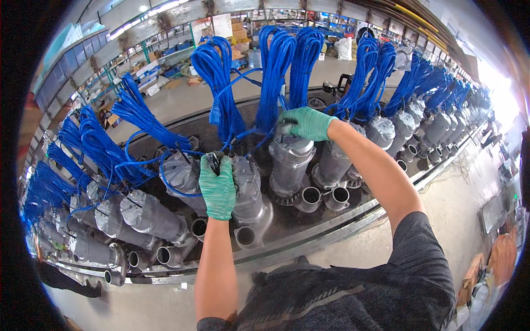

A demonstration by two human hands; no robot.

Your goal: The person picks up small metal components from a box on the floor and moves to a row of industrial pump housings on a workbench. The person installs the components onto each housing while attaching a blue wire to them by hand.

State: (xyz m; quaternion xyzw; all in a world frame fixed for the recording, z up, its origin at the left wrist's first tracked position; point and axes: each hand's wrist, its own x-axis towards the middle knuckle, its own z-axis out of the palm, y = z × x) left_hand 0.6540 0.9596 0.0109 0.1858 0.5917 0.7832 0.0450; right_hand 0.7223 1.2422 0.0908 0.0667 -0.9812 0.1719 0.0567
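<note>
My left hand [218,190], in a green knit glove, is closed around a small black object [214,161] whose kind I cannot make out. It is at the upper end of a plastic-wrapped grey pump [247,190]. My right hand [310,124], gloved the same way, curls its fingers over the top of an upright wrapped pump [289,168]; what its fingertips grip is hidden. Bundled blue cables [270,77] rise behind both hands. A thinner loop of blue cable [165,168] runs to the left of my left hand.
More wrapped pumps [152,218] with blue cable coils stand along both sides of the long dark bench [265,234]. Open round pump outlets [338,197] face its near edge. A metal beam [182,15] crosses above; shelves with boxes [238,30] are beyond the bench.
</note>
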